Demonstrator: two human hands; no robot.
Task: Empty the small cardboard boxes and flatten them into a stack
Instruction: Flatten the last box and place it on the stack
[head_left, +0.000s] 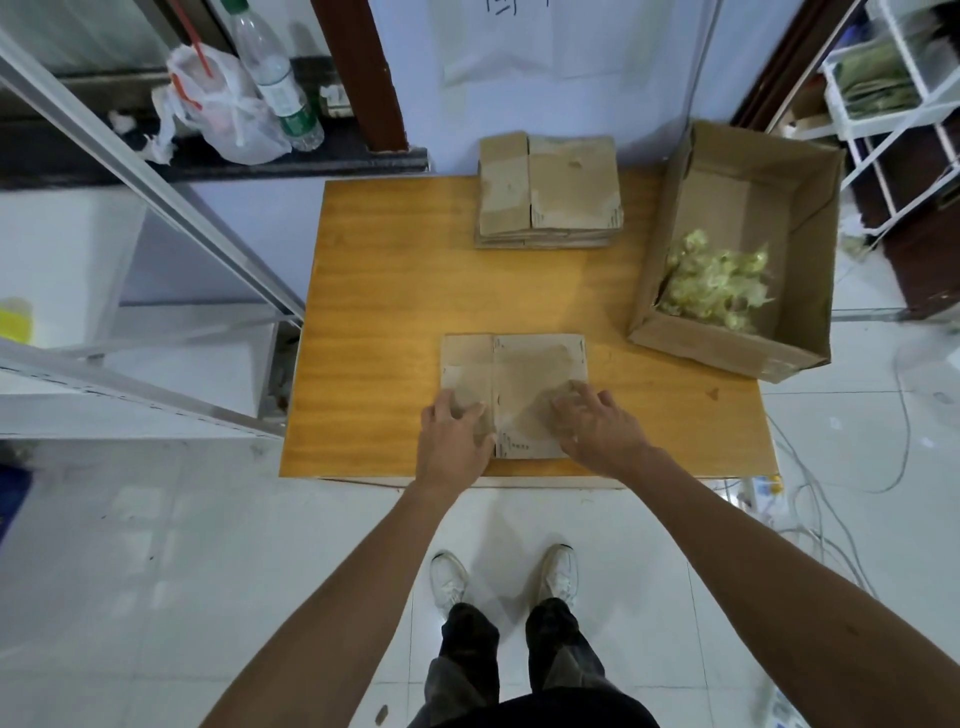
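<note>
White sneakers (449, 577) and dark trousers stand on pale floor tiles at the 6 o'clock edge of the view, and two bare forearms reach from there to the wooden table (374, 322). Off the table at 10 o'clock, a knotted plastic bag (223, 109) and a clear bottle with a green label (275, 78) sit on a dark ledge. The left hand (454, 436) lies on the 7 o'clock corner of a flattened small cardboard box (524, 369), fingers lightly bent on top of the card and curled round nothing. That box lies flat at the table's 6 o'clock edge, extending from under both hands toward 12 o'clock. It is slightly wider than deep, so its long axis runs 9 to 3, and a fold line runs 12 to 6, splitting a narrow left panel from a wider right one. The right hand (592, 421) presses on the 5 o'clock part of the wide panel, fingers spread and nearly straight, gripping nothing. At the table's 12 to 1 o'clock edge sits a stack of flattened boxes (550, 192), well apart from the hands, its folds also running 12 to 6. At 2 to 3 o'clock stands a large open carton (737, 161), tilted a little, holding pale yellow-green packets (719, 286) at its near end. Cables (810, 499) trail over the floor at 4 o'clock.
</note>
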